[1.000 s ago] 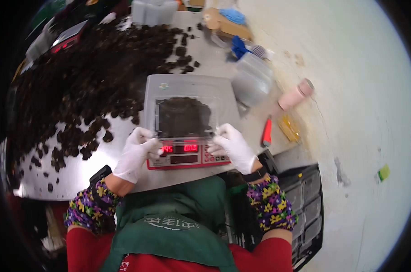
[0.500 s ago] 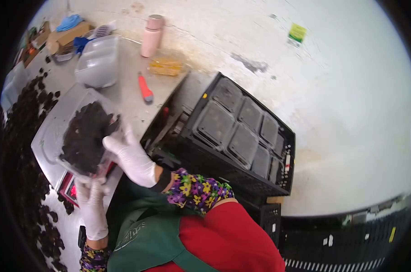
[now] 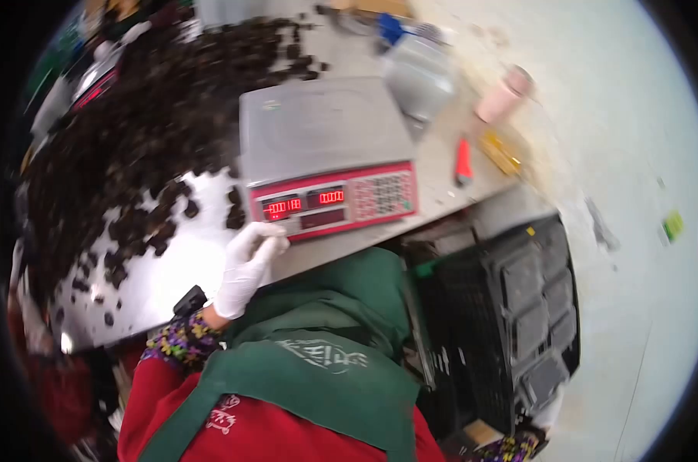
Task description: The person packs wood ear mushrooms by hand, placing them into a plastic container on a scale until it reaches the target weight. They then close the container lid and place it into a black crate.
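My left hand (image 3: 249, 266), in a white glove, is at the front left corner of a red and silver digital scale (image 3: 329, 135). Its fingers are curled together, with nothing visible in them. The scale's pan is bare and its red digits are lit. At the lower right, my right hand (image 3: 550, 408) is partly hidden and blurred beside a clear plastic box (image 3: 543, 380) of dark contents. This hand appears to hold the box at the near end of a black crate (image 3: 460, 331). Similar lidded boxes (image 3: 527, 327) sit in the crate.
Dark, loose pieces (image 3: 141, 138) are heaped across the left of the metal table (image 3: 183, 273). Behind the scale stand clear empty tubs (image 3: 420, 77). A red cutter (image 3: 463, 162), a yellow packet (image 3: 500, 152) and a pink bottle (image 3: 504, 94) lie or stand near the wall.
The filled box has left the scale and gone right, to the crate, with my right hand. My left hand has let go of it and stays by the scale. The view has turned.
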Action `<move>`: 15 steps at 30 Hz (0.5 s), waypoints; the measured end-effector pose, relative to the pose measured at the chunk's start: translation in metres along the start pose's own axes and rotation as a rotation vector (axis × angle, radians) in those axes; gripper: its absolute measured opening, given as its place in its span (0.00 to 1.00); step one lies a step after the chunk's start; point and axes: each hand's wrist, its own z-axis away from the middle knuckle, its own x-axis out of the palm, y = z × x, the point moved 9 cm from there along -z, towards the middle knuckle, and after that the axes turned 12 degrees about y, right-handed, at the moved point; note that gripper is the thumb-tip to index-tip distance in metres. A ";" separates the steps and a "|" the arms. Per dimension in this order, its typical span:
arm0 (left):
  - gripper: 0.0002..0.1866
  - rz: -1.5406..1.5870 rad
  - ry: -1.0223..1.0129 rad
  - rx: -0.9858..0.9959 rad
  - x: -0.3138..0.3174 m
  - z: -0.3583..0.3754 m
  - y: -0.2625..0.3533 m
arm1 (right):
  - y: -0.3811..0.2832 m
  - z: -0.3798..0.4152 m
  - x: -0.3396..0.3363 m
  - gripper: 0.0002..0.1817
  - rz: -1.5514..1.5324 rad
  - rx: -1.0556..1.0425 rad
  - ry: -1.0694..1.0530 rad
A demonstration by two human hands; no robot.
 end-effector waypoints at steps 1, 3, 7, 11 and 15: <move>0.06 0.050 0.037 -0.006 -0.018 -0.001 -0.007 | 0.020 0.014 0.017 0.42 -0.008 0.262 -0.120; 0.07 0.044 0.134 -0.021 -0.040 0.006 -0.011 | 0.001 -0.036 -0.020 0.40 0.897 -0.114 0.355; 0.07 -0.030 0.350 0.061 -0.091 0.014 -0.034 | -0.159 0.074 0.147 0.27 0.765 -1.062 0.495; 0.09 -0.174 0.551 0.096 -0.141 0.020 -0.055 | -0.252 0.164 0.358 0.24 0.693 -1.404 0.037; 0.09 -0.354 0.735 0.213 -0.165 0.036 -0.054 | -0.278 0.222 0.557 0.22 0.665 -1.769 -0.325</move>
